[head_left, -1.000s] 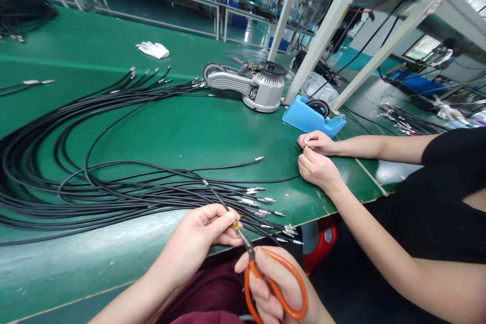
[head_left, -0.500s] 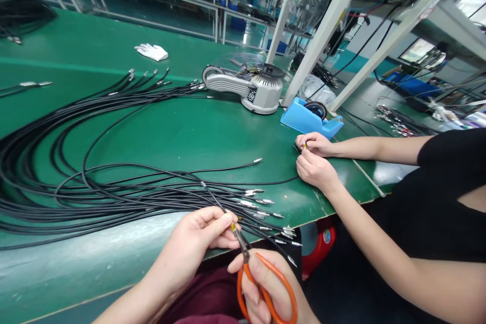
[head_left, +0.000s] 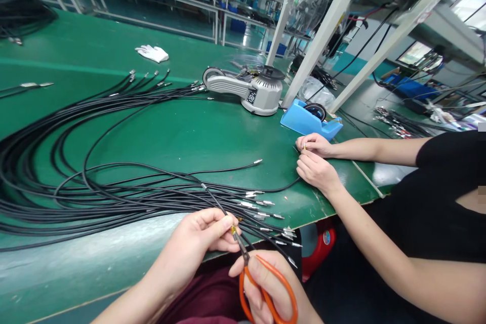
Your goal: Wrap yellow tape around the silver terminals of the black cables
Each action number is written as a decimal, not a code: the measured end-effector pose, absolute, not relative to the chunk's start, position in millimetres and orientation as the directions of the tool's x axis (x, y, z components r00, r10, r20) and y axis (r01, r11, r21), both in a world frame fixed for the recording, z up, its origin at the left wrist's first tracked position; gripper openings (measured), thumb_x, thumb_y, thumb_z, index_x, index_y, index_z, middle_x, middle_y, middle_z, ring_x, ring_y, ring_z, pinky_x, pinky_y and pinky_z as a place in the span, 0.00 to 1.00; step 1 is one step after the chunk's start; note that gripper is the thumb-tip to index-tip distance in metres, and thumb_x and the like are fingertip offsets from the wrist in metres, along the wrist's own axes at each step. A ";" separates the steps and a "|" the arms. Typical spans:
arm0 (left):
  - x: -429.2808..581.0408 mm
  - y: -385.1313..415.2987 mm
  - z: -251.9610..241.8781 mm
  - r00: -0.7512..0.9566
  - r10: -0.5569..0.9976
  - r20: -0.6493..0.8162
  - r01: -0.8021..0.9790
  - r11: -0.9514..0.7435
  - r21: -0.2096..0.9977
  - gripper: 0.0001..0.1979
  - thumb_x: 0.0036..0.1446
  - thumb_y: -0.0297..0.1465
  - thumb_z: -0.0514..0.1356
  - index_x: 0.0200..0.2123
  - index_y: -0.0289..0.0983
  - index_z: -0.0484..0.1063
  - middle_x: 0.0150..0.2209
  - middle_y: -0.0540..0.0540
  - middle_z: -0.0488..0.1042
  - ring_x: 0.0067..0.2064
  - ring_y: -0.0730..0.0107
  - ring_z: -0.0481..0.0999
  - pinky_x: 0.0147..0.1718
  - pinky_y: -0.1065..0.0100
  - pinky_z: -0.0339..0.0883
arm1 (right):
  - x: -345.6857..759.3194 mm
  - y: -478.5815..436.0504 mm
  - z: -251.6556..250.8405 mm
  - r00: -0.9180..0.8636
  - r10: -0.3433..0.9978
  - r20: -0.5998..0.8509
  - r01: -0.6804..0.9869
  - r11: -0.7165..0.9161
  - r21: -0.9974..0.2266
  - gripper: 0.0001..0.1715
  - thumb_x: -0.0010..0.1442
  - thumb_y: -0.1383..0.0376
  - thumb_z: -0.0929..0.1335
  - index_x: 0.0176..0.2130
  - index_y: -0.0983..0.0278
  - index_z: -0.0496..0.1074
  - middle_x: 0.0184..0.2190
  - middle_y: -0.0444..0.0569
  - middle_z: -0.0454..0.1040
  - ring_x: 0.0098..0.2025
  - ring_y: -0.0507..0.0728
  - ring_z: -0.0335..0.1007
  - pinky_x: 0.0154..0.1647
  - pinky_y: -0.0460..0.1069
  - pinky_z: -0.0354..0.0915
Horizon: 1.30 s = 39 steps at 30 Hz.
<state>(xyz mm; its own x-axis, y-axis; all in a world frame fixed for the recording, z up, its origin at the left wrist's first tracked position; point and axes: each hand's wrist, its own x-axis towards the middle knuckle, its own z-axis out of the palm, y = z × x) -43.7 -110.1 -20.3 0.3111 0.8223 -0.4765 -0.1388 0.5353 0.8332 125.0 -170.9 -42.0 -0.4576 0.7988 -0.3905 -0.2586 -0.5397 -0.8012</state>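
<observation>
Between the thumb and fingers of my left hand is the end of a black cable, with a bit of yellow tape showing at its tip. My right hand is wrapped around the orange handles of a pair of scissors. The blade tips meet the cable end at the yellow tape, right beside my left fingertips. Whether the blades are fully closed is too small to tell. Beneath and beyond my hands lies a bundle of black cables with silver connectors on the green table.
At my right a co-worker's two hands hold a small piece with yellow on it. A blue tape dispenser and a grey round tape machine stand behind. A white glove lies farther back. A red stool is below the table edge.
Almost nothing differs. The scissors in my right hand have shifted very slightly at the taped cable end, while my left hand keeps its hold.
</observation>
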 end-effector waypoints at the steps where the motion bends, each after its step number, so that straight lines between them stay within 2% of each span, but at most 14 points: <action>1: -44.1 -110.0 -20.7 0.314 0.822 -0.475 -0.138 0.534 0.834 0.12 0.54 0.38 0.62 0.29 0.34 0.73 0.27 0.48 0.76 0.29 0.72 0.77 0.33 0.73 0.73 | 125.8 -170.6 -42.5 -0.460 0.797 -0.393 -0.230 -0.534 -0.814 0.29 0.60 0.46 0.64 0.39 0.72 0.71 0.15 0.37 0.59 0.10 0.43 0.50 0.12 0.41 0.54; 8: -42.2 -108.4 -18.7 0.319 0.811 -0.490 -0.149 0.554 0.819 0.13 0.51 0.38 0.64 0.26 0.33 0.72 0.26 0.48 0.75 0.27 0.73 0.77 0.31 0.74 0.73 | 128.3 -169.1 -45.1 -0.408 0.819 -0.405 -0.134 -0.492 -0.860 0.28 0.59 0.47 0.65 0.38 0.71 0.72 0.13 0.36 0.59 0.09 0.42 0.49 0.10 0.38 0.48; 12: -42.6 -108.4 -17.5 0.314 0.814 -0.489 -0.157 0.553 0.819 0.13 0.51 0.38 0.65 0.26 0.33 0.72 0.26 0.48 0.76 0.26 0.73 0.77 0.30 0.75 0.72 | 127.1 -169.6 -45.3 -0.452 0.798 -0.398 -0.143 -0.505 -0.851 0.28 0.60 0.47 0.64 0.38 0.71 0.72 0.14 0.37 0.61 0.11 0.43 0.52 0.12 0.39 0.53; 17: -44.5 -108.2 -16.7 0.330 0.809 -0.487 -0.176 0.560 0.810 0.13 0.49 0.38 0.66 0.26 0.33 0.73 0.24 0.48 0.76 0.25 0.73 0.77 0.29 0.75 0.73 | 124.5 -173.4 -49.1 -0.393 0.828 -0.399 -0.172 -0.493 -0.853 0.32 0.60 0.45 0.62 0.38 0.72 0.72 0.13 0.36 0.58 0.10 0.43 0.49 0.10 0.39 0.50; 24: -42.8 -106.7 -16.5 0.359 0.805 -0.473 -0.191 0.559 0.807 0.14 0.46 0.36 0.68 0.22 0.33 0.71 0.24 0.49 0.76 0.25 0.72 0.78 0.28 0.75 0.73 | 132.9 -167.5 -35.3 -0.388 0.791 -0.473 0.070 -0.486 -0.871 0.28 0.57 0.47 0.66 0.38 0.69 0.73 0.15 0.38 0.62 0.10 0.42 0.51 0.09 0.37 0.48; 26: -43.1 -106.6 -17.6 0.358 0.801 -0.480 -0.188 0.566 0.803 0.13 0.46 0.36 0.68 0.22 0.33 0.71 0.23 0.50 0.75 0.25 0.72 0.78 0.28 0.75 0.73 | 134.2 -167.5 -37.7 -0.394 0.799 -0.454 0.026 -0.484 -0.875 0.27 0.58 0.47 0.66 0.38 0.69 0.73 0.15 0.38 0.61 0.10 0.42 0.51 0.09 0.37 0.48; 30: -45.4 -106.8 -19.0 0.358 0.805 -0.472 -0.187 0.558 0.809 0.13 0.47 0.36 0.68 0.23 0.33 0.72 0.25 0.49 0.76 0.25 0.73 0.78 0.28 0.75 0.74 | 131.9 -170.6 -50.3 -0.465 0.798 -0.383 -0.204 -0.518 -0.831 0.27 0.61 0.48 0.63 0.38 0.70 0.73 0.15 0.39 0.62 0.10 0.43 0.52 0.11 0.39 0.53; 33: -46.6 -107.0 -18.8 0.364 0.811 -0.458 -0.199 0.548 0.813 0.13 0.47 0.36 0.68 0.23 0.33 0.72 0.27 0.48 0.77 0.25 0.73 0.78 0.29 0.75 0.74 | 129.5 -171.4 -52.1 -0.473 0.793 -0.384 -0.247 -0.538 -0.806 0.28 0.62 0.48 0.62 0.38 0.70 0.73 0.15 0.39 0.62 0.11 0.43 0.52 0.12 0.39 0.54; 36: -46.3 -107.2 -18.8 0.376 0.811 -0.449 -0.205 0.545 0.813 0.13 0.48 0.36 0.67 0.23 0.33 0.72 0.26 0.48 0.77 0.26 0.72 0.78 0.29 0.74 0.74 | 128.8 -169.2 -44.5 -0.456 0.780 -0.429 -0.089 -0.519 -0.850 0.27 0.59 0.47 0.64 0.38 0.69 0.73 0.15 0.39 0.62 0.11 0.43 0.53 0.11 0.39 0.52; 39: -45.1 -106.9 -19.4 0.383 0.805 -0.453 -0.200 0.551 0.810 0.13 0.48 0.36 0.67 0.23 0.33 0.71 0.25 0.49 0.76 0.26 0.72 0.78 0.29 0.74 0.74 | 128.9 -167.1 -36.8 -0.360 0.813 -0.459 0.112 -0.450 -0.886 0.27 0.57 0.46 0.66 0.38 0.68 0.73 0.16 0.38 0.62 0.11 0.43 0.52 0.11 0.38 0.50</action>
<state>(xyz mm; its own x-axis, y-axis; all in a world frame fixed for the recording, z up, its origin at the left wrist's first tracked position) -45.1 -106.9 -19.4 0.3830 0.8049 -0.4532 -0.2000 0.5512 0.8100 128.9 -167.1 -36.8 -0.3597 0.8126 -0.4585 0.1118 -0.4503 -0.8858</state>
